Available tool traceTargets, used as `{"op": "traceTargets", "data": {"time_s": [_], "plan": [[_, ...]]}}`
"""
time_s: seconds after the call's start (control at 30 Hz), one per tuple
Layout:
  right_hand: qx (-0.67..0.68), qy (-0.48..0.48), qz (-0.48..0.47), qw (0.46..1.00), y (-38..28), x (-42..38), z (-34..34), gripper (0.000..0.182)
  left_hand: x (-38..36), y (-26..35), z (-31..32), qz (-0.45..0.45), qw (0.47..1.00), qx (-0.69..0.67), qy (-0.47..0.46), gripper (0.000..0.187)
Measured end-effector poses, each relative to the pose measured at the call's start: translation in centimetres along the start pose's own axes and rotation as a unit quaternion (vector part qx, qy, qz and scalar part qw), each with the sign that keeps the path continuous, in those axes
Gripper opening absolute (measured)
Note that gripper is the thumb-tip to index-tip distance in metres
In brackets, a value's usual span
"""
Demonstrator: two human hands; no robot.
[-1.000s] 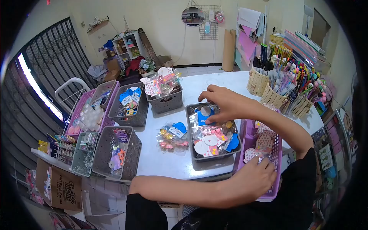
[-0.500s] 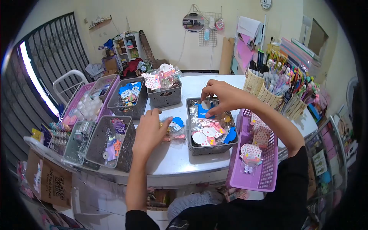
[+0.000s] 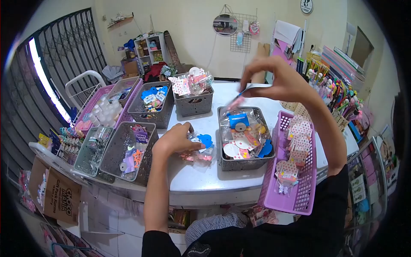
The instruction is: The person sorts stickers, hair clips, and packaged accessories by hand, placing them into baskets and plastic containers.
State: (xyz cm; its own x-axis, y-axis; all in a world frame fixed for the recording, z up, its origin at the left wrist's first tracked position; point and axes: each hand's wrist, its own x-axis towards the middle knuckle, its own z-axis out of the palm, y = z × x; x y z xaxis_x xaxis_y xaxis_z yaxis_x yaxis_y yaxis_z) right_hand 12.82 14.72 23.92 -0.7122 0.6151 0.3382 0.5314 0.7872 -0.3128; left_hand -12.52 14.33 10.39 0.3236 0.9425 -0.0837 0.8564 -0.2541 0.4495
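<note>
My right hand [image 3: 274,81] is raised above the middle grey basket [image 3: 246,164], pinching a small packet [image 3: 236,102] that is blurred by motion. That basket holds clear packets with blue and white cards, among them a blue card packet [image 3: 238,121]. My left hand [image 3: 176,140] rests on the white table at the basket's left, its fingers curved over packets with a blue card [image 3: 205,141] and pink pieces [image 3: 199,158]. Whether its fingers grip them is hard to make out. To the right, a purple basket [image 3: 278,201] holds packets with dotted cards.
Grey baskets of packets [image 3: 115,169] stand at the left, with another [image 3: 195,107] at the back. A purple basket of bottles [image 3: 136,92] is beyond them. Pen holders [image 3: 338,116] line the right side. A cardboard box [image 3: 63,197] sits low at the left.
My right hand has risen out of the middle basket with a packet. My left hand stays by the table packets, its fingers now more bent over them. The view has shifted slightly.
</note>
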Motion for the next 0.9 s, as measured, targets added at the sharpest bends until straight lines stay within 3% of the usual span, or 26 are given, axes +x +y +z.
{"op": "traceTargets", "data": {"time_s": [0.07, 0.1, 0.2, 0.23, 0.27, 0.3, 0.37, 0.43, 0.5, 0.63, 0.7, 0.8, 0.83, 0.9], "plan": [[-0.05, 0.076, -0.252, 0.963, -0.3, 1.4, 0.5, 0.013, -0.6, -0.3, -0.1, 0.028, 0.999, -0.033, 0.01, 0.058], [-0.047, 0.082, -0.249, 0.964, -0.9, 1.8, 1.4, 0.014, -0.6, -0.5, 0.1, 0.03, 0.999, -0.029, 0.006, 0.058], [0.035, -0.033, -0.19, 0.981, -0.6, 3.7, 4.1, 0.017, -1.2, -0.9, 0.3, 0.042, 0.987, -0.092, 0.121, 0.03], [0.038, -0.083, -0.159, 0.983, -0.6, 4.1, 5.0, 0.017, -1.2, -1.0, 0.3, 0.042, 0.987, -0.086, 0.127, 0.03], [0.046, -0.078, -0.194, 0.977, -0.1, 4.6, 6.1, 0.017, -0.9, -1.3, 0.5, 0.027, 0.981, -0.125, 0.145, 0.029], [0.083, -0.117, -0.15, 0.978, -0.2, 4.9, 6.8, 0.017, -0.8, -1.3, 0.5, 0.013, 0.973, -0.165, 0.163, 0.029], [0.103, -0.114, -0.18, 0.972, -0.3, 5.2, 7.7, 0.016, -0.7, -1.0, 0.5, 0.01, 0.964, -0.189, 0.187, 0.028], [0.104, -0.101, -0.19, 0.971, -0.5, 5.3, 8.3, 0.018, -1.2, 0.0, 0.0, 0.01, 0.929, -0.229, 0.291, 0.027], [0.132, -0.092, -0.208, 0.965, 0.1, 5.3, 9.3, 0.021, -0.9, -0.6, 0.2, 0.021, 0.913, -0.264, 0.312, 0.027], [-0.018, -0.223, -0.157, 0.962, 1.4, 4.7, 10.1, 0.022, -1.2, 0.3, -0.1, 0.027, 0.902, -0.286, 0.322, 0.029], [-0.044, -0.22, -0.15, 0.963, 1.6, 4.2, 8.6, 0.022, -1.6, 0.7, 0.1, 0.083, 0.95, -0.156, 0.259, 0.036], [0.014, -0.109, -0.065, 0.992, 1.0, 2.6, 5.3, 0.016, -1.6, 0.2, 0.5, 0.099, 0.97, -0.106, 0.197, 0.043], [-0.06, -0.095, -0.026, 0.993, 0.9, 2.0, 4.4, 0.014, -1.6, 0.2, 0.7, 0.111, 0.976, -0.069, 0.176, 0.043], [-0.152, -0.128, 0.094, 0.976, 0.6, 0.4, 3.6, 0.028, -1.8, 0.8, 0.5, 0.102, 0.978, -0.079, 0.164, 0.041]]}}
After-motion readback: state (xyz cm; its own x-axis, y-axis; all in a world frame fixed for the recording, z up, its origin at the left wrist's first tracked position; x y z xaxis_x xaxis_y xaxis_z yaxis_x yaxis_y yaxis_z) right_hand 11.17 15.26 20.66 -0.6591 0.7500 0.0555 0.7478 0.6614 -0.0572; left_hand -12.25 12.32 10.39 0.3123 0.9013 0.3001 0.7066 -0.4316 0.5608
